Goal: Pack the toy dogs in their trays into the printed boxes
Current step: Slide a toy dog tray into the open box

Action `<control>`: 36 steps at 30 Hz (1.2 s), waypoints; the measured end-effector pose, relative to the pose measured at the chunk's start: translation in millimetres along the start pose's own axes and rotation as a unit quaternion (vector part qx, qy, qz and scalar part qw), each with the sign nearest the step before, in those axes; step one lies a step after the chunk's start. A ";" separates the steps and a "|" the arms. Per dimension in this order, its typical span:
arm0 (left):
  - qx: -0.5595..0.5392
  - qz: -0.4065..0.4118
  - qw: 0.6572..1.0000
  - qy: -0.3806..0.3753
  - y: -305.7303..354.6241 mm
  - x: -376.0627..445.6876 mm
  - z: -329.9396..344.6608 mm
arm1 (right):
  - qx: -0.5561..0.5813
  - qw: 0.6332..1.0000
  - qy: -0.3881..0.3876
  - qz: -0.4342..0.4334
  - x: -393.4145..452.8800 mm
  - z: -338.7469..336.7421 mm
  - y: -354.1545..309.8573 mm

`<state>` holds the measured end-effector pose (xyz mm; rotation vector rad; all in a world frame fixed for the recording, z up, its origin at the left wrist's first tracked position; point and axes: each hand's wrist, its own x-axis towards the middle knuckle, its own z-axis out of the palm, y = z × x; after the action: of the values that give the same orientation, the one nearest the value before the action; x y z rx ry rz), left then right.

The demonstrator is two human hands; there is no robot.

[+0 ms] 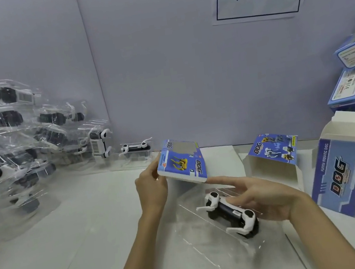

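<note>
Low in the frame, right of centre, your right hand (258, 198) grasps the toy dog (231, 212) in its clear tray (213, 242) on the table (71, 230). Above it at centre, your left hand (150, 184) pinches a flattened blue box (181, 161). Opened boxes (337, 176) stand right; trayed dogs (11, 140) pile far left.

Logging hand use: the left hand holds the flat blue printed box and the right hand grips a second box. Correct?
Not quite. In the head view the left hand holds the printed box, but the right hand grips the toy dog in its clear tray.
</note>
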<state>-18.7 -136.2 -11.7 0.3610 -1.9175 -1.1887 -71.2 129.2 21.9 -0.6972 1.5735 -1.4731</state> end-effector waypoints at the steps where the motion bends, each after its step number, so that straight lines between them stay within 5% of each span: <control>1: -0.007 -0.007 1.000 -0.010 -2.1 0.2 -1.0 | 0.013 1.000 -0.009 -0.006 1.9 0.3 0.5; 7: -0.014 0.016 0.996 -0.081 -4.9 -1.9 -4.9 | 0.116 0.988 -0.032 -0.101 13.2 -3.6 3.1; 16: -0.100 -0.016 0.983 -0.153 5.3 -12.7 -3.4 | 0.121 0.966 0.201 -0.106 25.3 -8.4 9.5; 20: -0.079 -0.009 0.982 -0.169 6.9 -16.3 1.9 | 0.051 0.920 0.368 -0.127 36.9 8.7 15.7; 24: -0.041 0.014 0.986 -0.164 4.6 -17.5 1.4 | -0.046 0.830 0.539 -0.137 49.8 23.5 19.8; 27: -0.043 0.007 0.986 -0.160 5.2 -17.3 0.1 | -0.026 0.784 0.600 -0.158 52.3 24.6 19.8; 29: -0.044 0.018 0.988 -0.146 6.7 -18.6 -1.1 | 0.042 0.792 0.590 -0.149 54.9 21.7 22.0; 32: -0.008 0.038 0.984 -0.172 8.8 -21.2 -1.9 | 0.092 0.851 0.501 -0.127 62.7 19.7 29.9; 34: -0.026 -0.014 0.968 -0.251 12.5 -20.1 -1.9 | 0.094 0.873 0.464 -0.117 66.7 20.4 33.2; 36: -0.130 -0.128 0.913 -0.364 13.9 -19.5 -6.5 | 0.092 0.876 0.462 -0.100 68.3 19.4 35.2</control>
<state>0.7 -121.0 -8.4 0.0072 -2.3276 -1.9277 -82.3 66.7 -25.5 0.0134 2.0279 -2.2720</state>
